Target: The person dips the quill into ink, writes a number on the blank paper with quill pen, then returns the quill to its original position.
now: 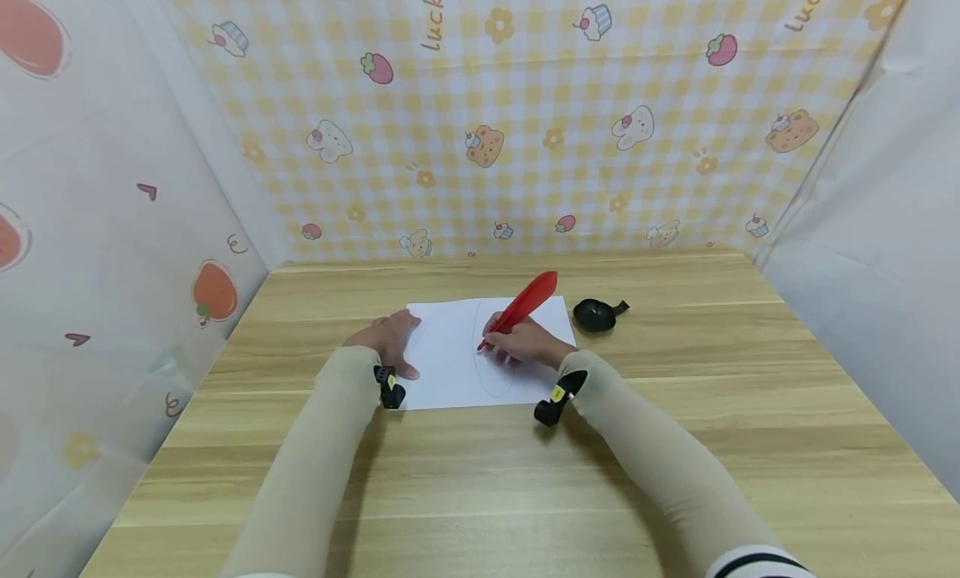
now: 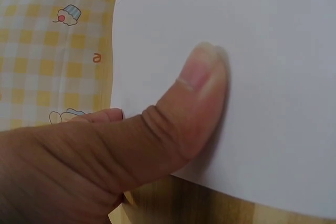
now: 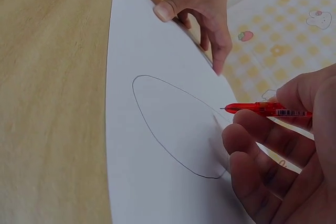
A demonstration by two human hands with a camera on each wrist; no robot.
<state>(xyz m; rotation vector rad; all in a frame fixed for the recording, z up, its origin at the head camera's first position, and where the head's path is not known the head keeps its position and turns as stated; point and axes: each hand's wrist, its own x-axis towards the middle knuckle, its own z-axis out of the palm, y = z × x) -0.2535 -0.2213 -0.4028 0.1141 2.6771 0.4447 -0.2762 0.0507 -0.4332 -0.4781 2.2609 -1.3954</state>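
A white sheet of paper (image 1: 442,357) lies on the wooden table, bearing a long, thin oval outline (image 3: 159,142). My right hand (image 1: 528,342) pinches a red feather pen (image 1: 531,298) between thumb and fingers, its plume leaning up to the right. In the right wrist view the pen's red barrel (image 3: 247,109) shows, and its fine tip is right at the upper side of the oval. My left hand (image 1: 386,339) rests on the sheet's left edge, thumb and fingers spread. Its thumb (image 2: 197,87) lies flat on the paper in the left wrist view.
A small black rounded object with a short tab (image 1: 595,315) sits just right of the sheet. Behind the table (image 1: 480,486) hangs a yellow checked cloth (image 1: 525,186); white sheeting closes off both sides. A black camera is strapped to each wrist.
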